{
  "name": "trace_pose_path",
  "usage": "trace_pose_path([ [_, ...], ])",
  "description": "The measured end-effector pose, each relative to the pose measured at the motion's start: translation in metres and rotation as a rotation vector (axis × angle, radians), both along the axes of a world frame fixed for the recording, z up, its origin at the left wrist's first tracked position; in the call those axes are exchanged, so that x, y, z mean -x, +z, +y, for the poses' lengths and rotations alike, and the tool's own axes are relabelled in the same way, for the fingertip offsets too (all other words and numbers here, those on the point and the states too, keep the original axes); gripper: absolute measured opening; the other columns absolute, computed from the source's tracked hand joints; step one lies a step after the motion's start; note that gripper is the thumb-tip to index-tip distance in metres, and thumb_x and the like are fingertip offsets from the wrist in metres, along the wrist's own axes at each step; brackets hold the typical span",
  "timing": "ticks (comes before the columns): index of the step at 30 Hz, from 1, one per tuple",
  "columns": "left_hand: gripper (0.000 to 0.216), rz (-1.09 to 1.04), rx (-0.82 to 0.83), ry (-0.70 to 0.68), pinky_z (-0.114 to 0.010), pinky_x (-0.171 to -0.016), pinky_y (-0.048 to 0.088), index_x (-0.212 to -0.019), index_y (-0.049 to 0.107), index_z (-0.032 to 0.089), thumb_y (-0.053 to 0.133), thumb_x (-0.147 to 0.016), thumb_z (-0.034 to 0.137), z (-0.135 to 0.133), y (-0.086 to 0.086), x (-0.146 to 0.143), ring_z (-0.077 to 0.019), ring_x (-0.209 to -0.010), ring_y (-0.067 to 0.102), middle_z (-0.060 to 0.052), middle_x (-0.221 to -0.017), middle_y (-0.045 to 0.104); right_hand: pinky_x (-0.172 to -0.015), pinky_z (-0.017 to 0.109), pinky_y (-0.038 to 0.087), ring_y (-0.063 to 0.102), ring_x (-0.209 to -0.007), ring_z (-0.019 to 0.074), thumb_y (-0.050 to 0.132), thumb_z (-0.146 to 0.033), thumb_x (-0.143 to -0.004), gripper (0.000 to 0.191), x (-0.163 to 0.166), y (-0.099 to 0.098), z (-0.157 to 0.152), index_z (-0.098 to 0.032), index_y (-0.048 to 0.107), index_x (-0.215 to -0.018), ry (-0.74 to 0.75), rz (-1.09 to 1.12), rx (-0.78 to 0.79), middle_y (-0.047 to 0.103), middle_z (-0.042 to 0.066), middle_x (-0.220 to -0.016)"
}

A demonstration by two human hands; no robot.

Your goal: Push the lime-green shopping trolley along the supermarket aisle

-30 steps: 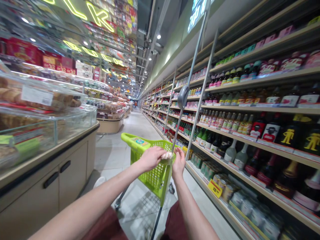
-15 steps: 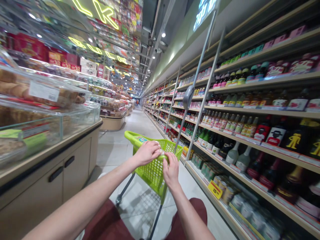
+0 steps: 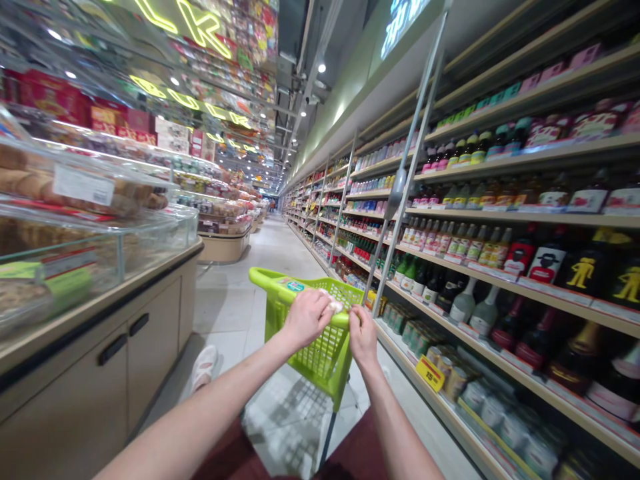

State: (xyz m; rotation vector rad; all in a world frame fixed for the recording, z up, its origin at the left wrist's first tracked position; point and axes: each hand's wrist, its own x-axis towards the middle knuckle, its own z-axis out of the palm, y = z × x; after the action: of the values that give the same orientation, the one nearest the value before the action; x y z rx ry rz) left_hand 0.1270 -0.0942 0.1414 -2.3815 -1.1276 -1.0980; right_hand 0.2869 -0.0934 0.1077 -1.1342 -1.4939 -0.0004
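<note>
A small lime-green plastic shopping cart (image 3: 320,370) with a latticed basket stands in front of me. My left hand (image 3: 309,320) is closed round a crumpled white tissue (image 3: 334,304), pressed against the cart's handle bar. At the right end of that bar, my right hand (image 3: 363,335) has its fingers curled over the corner of the handle. A coloured sticker (image 3: 295,286) shows on the bar left of my hands. Most of the basket's inside is hidden from me.
Shelves of bottles and cans (image 3: 500,267) line the right side. On the left is a wooden counter (image 3: 150,360) with packaged food in glass-edged bins. A grey pole (image 3: 417,120) rises by the cart's right side. Tiled aisle floor (image 3: 270,247) runs ahead between them.
Both hands have moved right along the handle, the left with the tissue. The right hand now grips the bar's right corner. The grey pole leans further right, and a white shoe shows at left.
</note>
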Motion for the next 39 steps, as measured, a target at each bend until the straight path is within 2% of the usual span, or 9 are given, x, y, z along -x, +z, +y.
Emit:
trace_pose_path([
  [5,0.03,0.075,-0.048,-0.057,-0.045,-0.099,0.018,-0.112,0.048,0.027,0.039,-0.083,0.031,0.004,-0.004,0.008,-0.0206,-0.107,0.045,-0.003,-0.119,0.051,-0.093,0.034,0.033,0.049,-0.104,0.0194,0.035,-0.031,-0.077,0.028,-0.033,-0.005,-0.001,-0.017,0.059,-0.084,0.062,0.018,0.056,0.058,0.008,-0.107],
  [9,0.027,-0.074,0.008,0.137,-0.05,-0.1,0.011,-0.107,0.052,0.027,0.037,-0.084,0.029,0.031,-0.003,0.038,-0.0226,-0.101,0.05,-0.004,-0.115,0.055,-0.094,0.035,0.033,0.049,-0.106,0.0206,0.034,-0.028,-0.075,0.033,-0.046,0.002,-0.002,-0.014,0.06,-0.089,0.015,-0.038,0.099,0.057,0.011,-0.109],
  [13,0.024,-0.115,0.065,0.238,-0.048,-0.1,0.015,-0.097,0.057,0.025,0.038,-0.083,0.03,0.047,-0.001,0.051,-0.0219,-0.097,0.052,-0.004,-0.107,0.059,-0.096,0.039,0.029,0.044,-0.11,0.0212,0.034,-0.023,-0.076,0.035,-0.031,0.012,-0.006,-0.015,0.059,-0.099,-0.166,-0.193,-0.016,0.054,0.01,-0.113],
  [18,0.027,-0.071,0.043,0.292,-0.047,-0.095,0.024,-0.098,0.056,0.02,0.036,-0.084,0.031,0.045,0.001,0.043,-0.0199,-0.09,0.053,-0.005,-0.093,0.061,-0.09,0.043,0.028,0.039,-0.111,0.0255,0.042,-0.028,-0.078,0.026,-0.003,0.011,-0.009,-0.02,0.063,-0.091,-0.29,-0.356,0.033,0.058,0.006,-0.109],
  [23,0.023,-0.051,0.028,0.271,-0.045,-0.094,0.026,-0.091,0.058,0.024,0.039,-0.081,0.032,0.039,0.0,0.038,-0.0194,-0.089,0.055,-0.003,-0.096,0.061,-0.087,0.039,0.029,0.044,-0.103,0.0232,0.046,-0.029,-0.075,0.022,-0.016,0.007,0.001,-0.02,0.065,-0.08,-0.308,-0.326,-0.029,0.062,0.004,-0.1],
  [27,0.024,-0.036,-0.047,0.228,-0.049,-0.094,0.025,-0.095,0.057,0.024,0.038,-0.083,0.031,0.028,-0.002,0.023,-0.0196,-0.088,0.056,-0.004,-0.104,0.06,-0.086,0.039,0.029,0.045,-0.103,0.0235,0.043,-0.03,-0.076,0.024,-0.037,0.008,0.008,-0.019,0.064,-0.076,-0.309,-0.331,-0.009,0.063,0.005,-0.098],
  [33,0.028,-0.049,-0.175,0.136,-0.051,-0.098,0.019,-0.108,0.051,0.026,0.043,-0.082,0.028,0.015,-0.006,-0.006,-0.0216,-0.108,0.047,-0.006,-0.118,0.054,-0.095,0.054,0.011,0.045,-0.107,0.0248,0.04,-0.028,-0.079,0.025,-0.026,0.009,0.002,-0.02,0.06,-0.092,-0.354,-0.441,0.007,0.062,0.007,-0.102],
  [36,0.029,-0.012,-0.193,0.091,-0.051,-0.099,0.017,-0.11,0.05,0.027,0.044,-0.082,0.028,0.013,-0.009,0.002,-0.0208,-0.11,0.046,-0.006,-0.12,0.053,-0.097,0.054,0.01,0.046,-0.109,0.0235,0.039,-0.027,-0.08,0.028,-0.014,0.011,-0.001,-0.021,0.057,-0.101,-0.297,-0.498,0.003,0.059,0.007,-0.109],
  [39,0.029,-0.014,-0.191,0.13,-0.052,-0.099,0.017,-0.11,0.05,0.029,0.043,-0.082,0.028,0.018,-0.013,0.033,-0.0202,-0.105,0.05,-0.004,-0.119,0.054,-0.097,0.054,0.012,0.045,-0.11,0.0224,0.038,-0.026,-0.081,0.031,-0.008,0.011,-0.003,-0.022,0.055,-0.106,-0.26,-0.513,-0.004,0.056,0.007,-0.115],
])
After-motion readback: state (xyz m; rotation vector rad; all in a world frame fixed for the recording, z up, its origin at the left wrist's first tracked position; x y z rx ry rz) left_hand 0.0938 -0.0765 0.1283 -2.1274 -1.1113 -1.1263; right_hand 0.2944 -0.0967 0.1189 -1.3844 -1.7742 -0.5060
